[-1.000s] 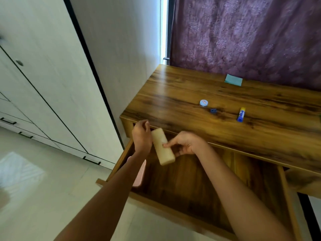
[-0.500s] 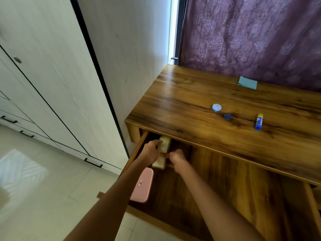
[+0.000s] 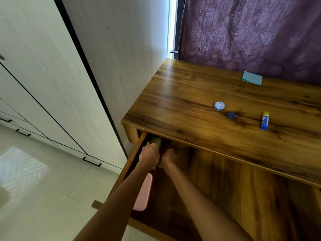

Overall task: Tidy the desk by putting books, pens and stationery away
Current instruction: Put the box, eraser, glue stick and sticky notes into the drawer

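Observation:
A beige oblong case [image 3: 156, 141] lies at the back left corner of the open wooden drawer [image 3: 225, 197], half hidden under the desk top. My left hand [image 3: 149, 156] grips its left side with curled fingers. My right hand [image 3: 167, 157] holds its right side, fingertips hidden in shadow. A pink case [image 3: 143, 192] lies in the drawer under my left forearm. On the desk top [image 3: 182, 105] are a round blue tin [image 3: 219, 105], a small blue sharpener [image 3: 231, 115], a blue and yellow glue stick [image 3: 264, 120] and a blue sticky-note pad [image 3: 251, 77].
A white wardrobe [image 3: 43, 75] with black handles stands to the left, close to the drawer's left side. A purple curtain [image 3: 251, 32] hangs behind the desk. Pale floor tiles [image 3: 43, 197] lie below left.
Both hands have carried the beige case from in front of the desk edge down into the drawer and pushed it to the back left, under the desk top.

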Motion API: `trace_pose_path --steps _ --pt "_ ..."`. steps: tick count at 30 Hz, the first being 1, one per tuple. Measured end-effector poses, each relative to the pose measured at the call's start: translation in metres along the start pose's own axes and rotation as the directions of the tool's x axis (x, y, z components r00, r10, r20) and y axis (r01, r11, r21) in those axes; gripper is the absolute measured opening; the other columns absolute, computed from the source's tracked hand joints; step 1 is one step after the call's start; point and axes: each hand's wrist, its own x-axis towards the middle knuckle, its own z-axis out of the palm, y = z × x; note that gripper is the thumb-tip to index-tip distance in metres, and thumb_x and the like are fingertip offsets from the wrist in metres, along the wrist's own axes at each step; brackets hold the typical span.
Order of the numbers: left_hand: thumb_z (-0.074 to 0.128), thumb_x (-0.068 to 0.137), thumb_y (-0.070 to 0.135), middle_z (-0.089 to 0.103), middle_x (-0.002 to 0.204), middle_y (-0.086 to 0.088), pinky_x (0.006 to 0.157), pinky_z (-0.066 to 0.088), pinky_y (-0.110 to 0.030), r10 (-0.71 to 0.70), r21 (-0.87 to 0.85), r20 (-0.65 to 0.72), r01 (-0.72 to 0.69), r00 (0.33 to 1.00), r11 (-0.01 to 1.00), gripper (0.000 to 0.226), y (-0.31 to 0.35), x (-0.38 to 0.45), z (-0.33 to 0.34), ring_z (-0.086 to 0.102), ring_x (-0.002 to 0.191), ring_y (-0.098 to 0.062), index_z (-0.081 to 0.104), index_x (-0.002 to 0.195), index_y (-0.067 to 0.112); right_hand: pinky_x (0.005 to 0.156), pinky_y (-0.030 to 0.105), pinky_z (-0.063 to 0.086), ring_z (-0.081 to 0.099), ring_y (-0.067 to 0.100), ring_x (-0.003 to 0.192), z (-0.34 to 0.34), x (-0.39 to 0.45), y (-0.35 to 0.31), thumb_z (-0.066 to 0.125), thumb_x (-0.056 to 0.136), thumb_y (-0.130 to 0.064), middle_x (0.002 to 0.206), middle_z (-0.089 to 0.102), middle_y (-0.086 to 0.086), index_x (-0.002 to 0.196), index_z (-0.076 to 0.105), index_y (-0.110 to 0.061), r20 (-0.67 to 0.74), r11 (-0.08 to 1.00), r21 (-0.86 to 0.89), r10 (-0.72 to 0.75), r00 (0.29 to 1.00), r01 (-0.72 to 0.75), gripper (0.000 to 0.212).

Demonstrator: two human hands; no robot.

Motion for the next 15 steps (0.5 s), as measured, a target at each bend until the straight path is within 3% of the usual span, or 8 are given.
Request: trace_pose_path --steps 2,4,8,10,12,15 --pt "0.047 0.093 0.005 0.053 0.125 -0.015 0.102 0.044 -0.043 -0.005 0.008 -0.005 0.005 1.0 1.0 0.023 0.001 0.0 -0.001 0.051 0.118 -0.03 0.059 0.113 0.005 0.092 0.041 0.053 0.06 0.033 0.111 0.0 -0.002 0.0 0.037 0.098 -0.012 0.109 0.059 0.012 0.116 0.054 -0.001 0.014 1.0 -0.01 -0.024 1.0 0.024 0.027" --pt "0.047 0.093 0.005 0.057 0.118 -0.014 0.096 0.049 -0.042 -0.007 -0.03 -0.058 0.005 0.998 1.0 0.019 0.005 -0.003 -0.005 0.056 0.11 -0.028 0.06 0.107 0.004 0.09 0.045 0.054 0.062 0.033 0.107 -0.004 -0.002 -0.003 0.043 0.095 -0.015 0.113 0.062 0.013 0.113 0.057 -0.003 -0.009 0.996 -0.064 -0.064 0.998 0.063 0.026" --pt "0.044 0.092 0.005 0.065 0.101 -0.009 0.075 0.056 -0.039 0.044 -0.178 -0.364 -0.116 0.93 0.977 0.02 0.021 -0.019 -0.018 0.062 0.087 -0.021 0.063 0.09 0.007 0.073 0.045 0.06 0.069 0.032 0.087 -0.024 -0.002 -0.019 0.062 0.084 -0.022 0.099 0.07 0.014 0.093 0.067 -0.005 -0.077 0.978 -0.177 -0.127 0.989 0.112 0.019" --pt "0.041 0.093 0.004 0.065 0.105 -0.009 0.077 0.055 -0.039 0.12 -0.184 -0.484 -0.235 0.867 0.955 0.023 0.032 -0.024 -0.024 0.061 0.093 -0.023 0.064 0.093 0.005 0.065 0.042 0.061 0.07 0.03 0.071 -0.046 -0.019 -0.036 0.062 0.086 -0.018 0.087 0.071 0.015 0.084 0.068 -0.004 -0.07 0.977 -0.151 -0.164 0.984 0.152 0.015" --pt "0.04 0.095 0.008 0.064 0.109 -0.009 0.085 0.053 -0.039 0.19 -0.173 -0.521 -0.321 0.832 0.931 0.025 0.05 -0.026 -0.029 0.058 0.103 -0.024 0.064 0.104 0.005 0.06 0.041 0.061 0.067 0.028 0.059 -0.07 -0.029 -0.051 0.052 0.091 -0.011 0.075 0.069 0.016 0.08 0.067 -0.001 -0.08 0.983 -0.082 -0.171 0.982 0.165 0.022" --pt "0.04 0.098 0.012 0.061 0.118 -0.01 0.094 0.049 -0.038 0.282 -0.162 -0.482 -0.4 0.83 0.902 0.03 0.089 -0.028 -0.035 0.054 0.113 -0.025 0.058 0.121 0.007 0.061 0.041 0.061 0.071 0.029 0.065 -0.112 -0.027 -0.065 0.053 0.088 -0.011 0.077 0.071 0.016 0.084 0.067 -0.001 -0.196 0.974 -0.078 -0.225 0.954 0.214 0.018"
